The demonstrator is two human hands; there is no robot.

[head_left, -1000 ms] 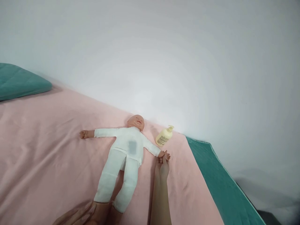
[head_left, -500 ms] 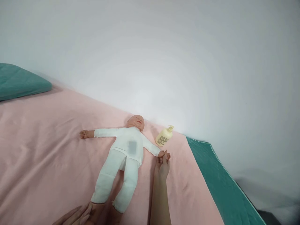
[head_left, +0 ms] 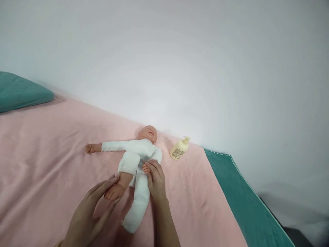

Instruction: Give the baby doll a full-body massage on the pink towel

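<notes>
A baby doll [head_left: 140, 146] with a white cloth body lies on its back on a pink sheet [head_left: 205, 206]. My left hand [head_left: 94, 202] is closed around the bare foot of the doll's leg on the left, which is bent up toward its belly. With my right hand [head_left: 156, 176] I grip the doll's hand on the right side, drawn across the belly; the exact finger contact is partly hidden. The doll's other arm stretches out to the left, and its other leg lies extended toward me. The dark patch on the belly is mostly covered.
A pale yellow pump bottle [head_left: 179, 149] stands just right of the doll, close to the white wall [head_left: 164, 68]. On the left lies a green pillow [head_left: 23, 92]. Green fabric [head_left: 246, 192] borders the sheet on the right.
My left hand has lifted the doll's leg, bending it up toward the belly. My right hand has brought the doll's arm inward from the right side across the body.
</notes>
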